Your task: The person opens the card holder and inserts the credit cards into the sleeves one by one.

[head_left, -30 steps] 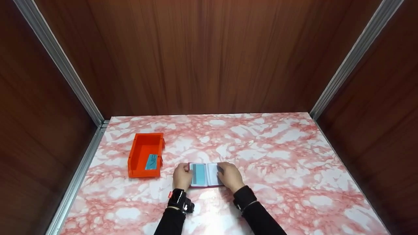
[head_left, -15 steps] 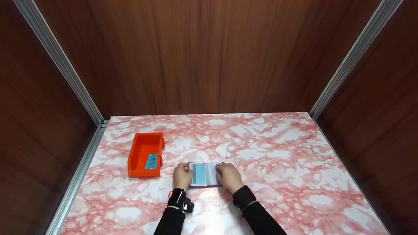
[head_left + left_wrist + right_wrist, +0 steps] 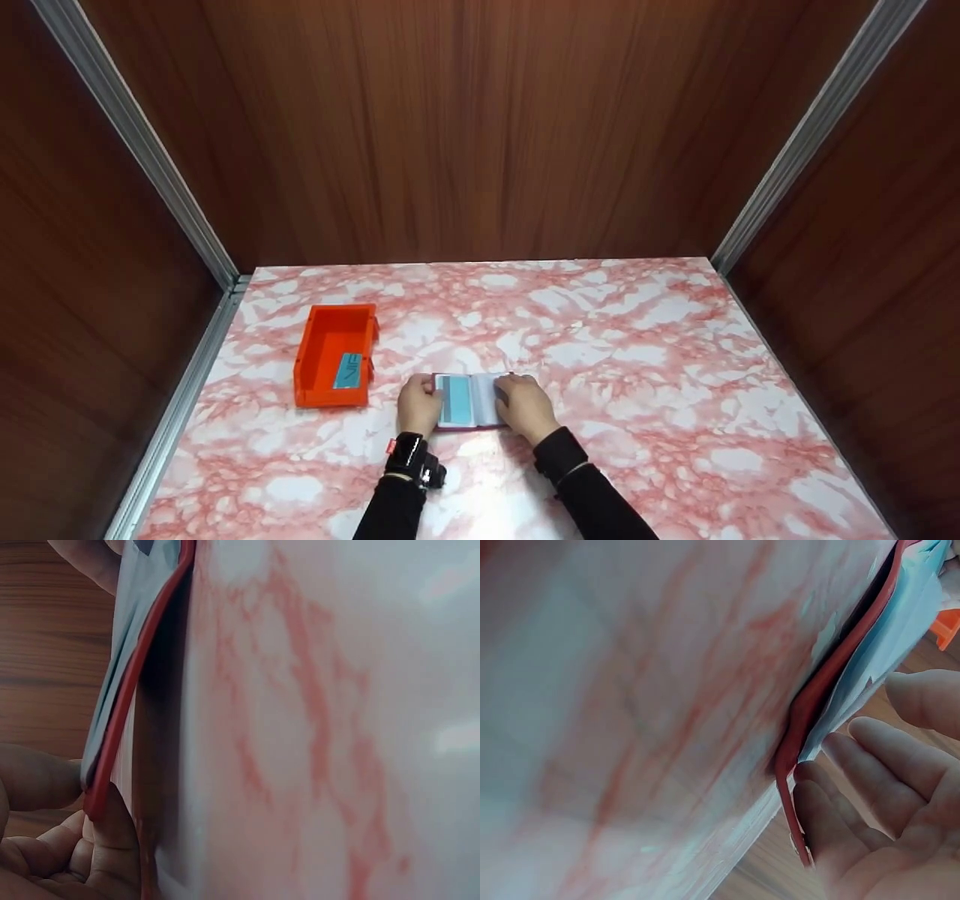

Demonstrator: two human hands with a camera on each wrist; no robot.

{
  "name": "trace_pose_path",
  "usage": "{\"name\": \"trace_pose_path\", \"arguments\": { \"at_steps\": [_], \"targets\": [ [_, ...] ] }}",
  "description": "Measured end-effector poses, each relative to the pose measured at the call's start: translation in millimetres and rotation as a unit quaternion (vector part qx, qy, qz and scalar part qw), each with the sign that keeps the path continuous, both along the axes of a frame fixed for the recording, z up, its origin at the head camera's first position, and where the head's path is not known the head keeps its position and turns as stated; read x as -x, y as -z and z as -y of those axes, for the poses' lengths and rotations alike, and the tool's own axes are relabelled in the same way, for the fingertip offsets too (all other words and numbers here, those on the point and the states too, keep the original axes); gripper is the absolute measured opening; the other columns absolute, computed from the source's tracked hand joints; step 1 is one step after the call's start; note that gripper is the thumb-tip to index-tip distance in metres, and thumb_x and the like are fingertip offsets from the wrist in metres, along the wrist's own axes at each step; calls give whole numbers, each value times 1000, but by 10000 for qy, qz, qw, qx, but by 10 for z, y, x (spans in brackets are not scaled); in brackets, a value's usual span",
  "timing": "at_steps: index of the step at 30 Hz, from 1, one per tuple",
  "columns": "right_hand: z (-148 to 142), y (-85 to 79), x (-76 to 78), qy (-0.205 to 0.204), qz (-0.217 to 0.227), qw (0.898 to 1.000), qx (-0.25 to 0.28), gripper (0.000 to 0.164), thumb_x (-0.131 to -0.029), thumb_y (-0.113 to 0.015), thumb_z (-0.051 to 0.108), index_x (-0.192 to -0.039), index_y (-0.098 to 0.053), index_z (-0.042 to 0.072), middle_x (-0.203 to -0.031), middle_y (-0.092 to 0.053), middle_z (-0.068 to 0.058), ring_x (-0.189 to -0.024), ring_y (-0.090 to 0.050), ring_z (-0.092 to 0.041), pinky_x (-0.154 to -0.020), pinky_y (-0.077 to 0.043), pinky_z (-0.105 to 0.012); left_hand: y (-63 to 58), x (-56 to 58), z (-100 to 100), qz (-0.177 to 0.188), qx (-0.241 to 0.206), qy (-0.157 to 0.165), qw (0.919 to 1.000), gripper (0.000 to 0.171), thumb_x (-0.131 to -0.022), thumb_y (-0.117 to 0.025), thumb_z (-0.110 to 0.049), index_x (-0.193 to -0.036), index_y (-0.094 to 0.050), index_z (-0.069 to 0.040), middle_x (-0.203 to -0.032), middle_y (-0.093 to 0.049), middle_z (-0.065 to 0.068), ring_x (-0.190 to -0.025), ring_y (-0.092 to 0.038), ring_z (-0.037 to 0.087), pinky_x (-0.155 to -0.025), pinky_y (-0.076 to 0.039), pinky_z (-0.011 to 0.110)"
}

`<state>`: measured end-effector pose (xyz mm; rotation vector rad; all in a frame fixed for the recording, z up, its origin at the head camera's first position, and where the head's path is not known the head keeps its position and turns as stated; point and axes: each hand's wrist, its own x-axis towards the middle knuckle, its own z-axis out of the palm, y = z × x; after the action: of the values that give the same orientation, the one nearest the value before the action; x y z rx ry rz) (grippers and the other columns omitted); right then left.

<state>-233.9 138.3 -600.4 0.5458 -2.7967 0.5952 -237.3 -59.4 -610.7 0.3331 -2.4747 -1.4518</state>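
An opened card holder (image 3: 486,397) with a red cover and clear sleeves lies on the table between both hands. A light blue card (image 3: 457,399) with a grey stripe sits in its left sleeve. My left hand (image 3: 419,405) pinches the left edge of the cover (image 3: 124,724), thumb on top and fingers beneath. Over the right half, my right hand (image 3: 527,407) touches the sleeves and inner cover with its fingertips (image 3: 836,746). The thumb there stands apart from the fingers, and nothing is pinched.
An orange bin (image 3: 304,352) stands to the left on the red-and-white marbled table (image 3: 637,360). Inside it leans a blue card marked VIP (image 3: 348,370). Dark wood panels (image 3: 480,135) with metal corner rails (image 3: 810,135) enclose the back and sides.
My right fingers have shifted slightly left over the right-hand sleeves, away from the cover's outer edge. The left hand keeps its hold, and the bin stays put.
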Motion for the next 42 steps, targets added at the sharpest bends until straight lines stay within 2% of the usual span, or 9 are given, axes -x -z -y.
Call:
{"name": "trace_pose_path", "arguments": {
  "at_steps": [10,18,26,34,42],
  "targets": [
    [7,-32,-2,-105,31,9999,7,26,-85,-74,11,-109,-72,1,-110,-70,-17,-104,-61,-39,-89,-50,-46,4,-3,3,-66,37,9,10000,24,-76,-68,8,-101,-66,5,-82,-65,12,-81,-62,29,-79,-50,44],
    [10,-32,0,-311,151,9992,223,26,-87,-73,13,-110,-72,0,-107,-71,-14,-102,-63,-36,-89,-51,-44,-20,-24,2,-265,87,-10,9996,20,-75,-66,7,-95,-66,5,-78,-65,11,-76,-61,28,-74,-50,43],
    [6,-31,9,-280,491,9984,67,43,-81,-80,20,-118,-68,2,-116,-66,-16,-109,-59,-37,-89,-50,-46,-21,-11,-1,-39,57,-11,10000,21,-78,-67,6,-99,-66,5,-81,-66,11,-80,-62,29,-77,-50,44],
    [14,-24,22,-293,365,9988,113,37,-76,-83,16,-107,-69,2,-113,-61,-14,-104,-58,-36,-85,-51,-45,-21,-5,6,142,-13,8,9999,23,-80,-67,5,-103,-66,5,-84,-65,11,-82,-62,29,-80,-50,44],
    [18,-39,43,-242,558,9978,273,46,-75,-85,16,-114,-66,1,-113,-59,-17,-105,-56,-39,-82,-51,-48,4,-8,6,2,1,32,10000,23,-78,-67,7,-101,-66,5,-83,-66,12,-82,-63,29,-78,-51,44]
  ]
}}
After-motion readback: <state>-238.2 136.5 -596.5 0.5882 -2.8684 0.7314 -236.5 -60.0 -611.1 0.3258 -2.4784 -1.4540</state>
